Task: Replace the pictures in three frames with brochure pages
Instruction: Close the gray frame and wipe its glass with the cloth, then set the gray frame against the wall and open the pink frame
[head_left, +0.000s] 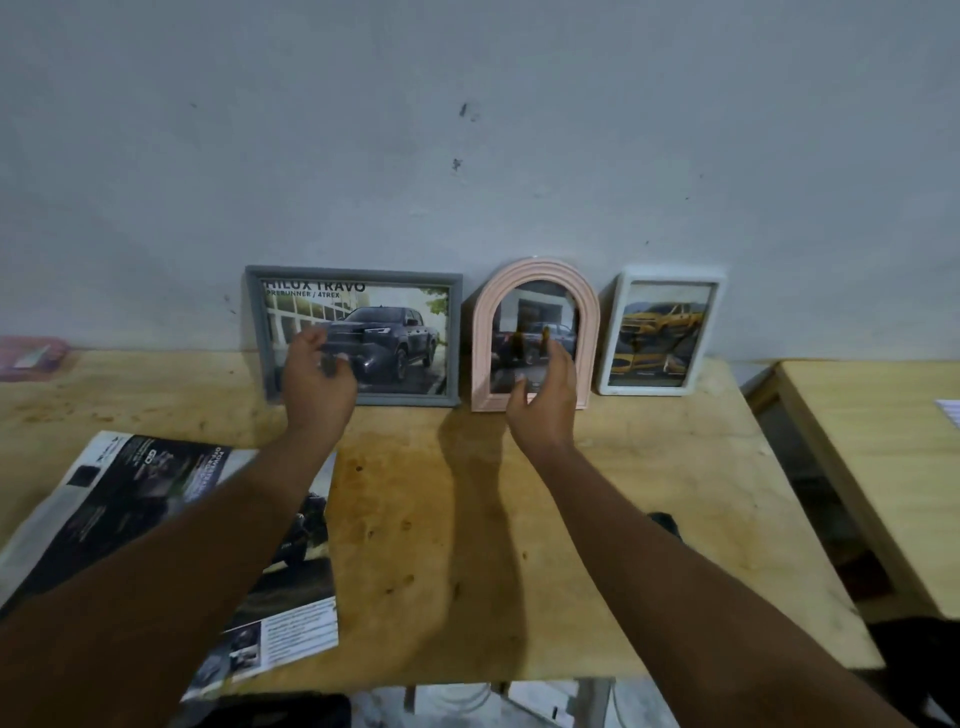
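3 frames standing in a row at the back of the counter (441, 519), all w/ truck pics inside: grey landscape frame (353, 335) on the left, pink arched frame (535, 332) in the middle, white portrait frame (661, 330) on the right, & the brochure (156, 519) lying open flat front-left.

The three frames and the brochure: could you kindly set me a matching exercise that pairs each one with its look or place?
Column A:
1. grey frame
2. pink frame
3. white frame
4. brochure

Column B:
a. shows a yellow pickup
b. lies flat, nearest the camera
c. headed HILUX TRAVO
d. arched, middle of the row

Pairs: 1-c, 2-d, 3-a, 4-b.
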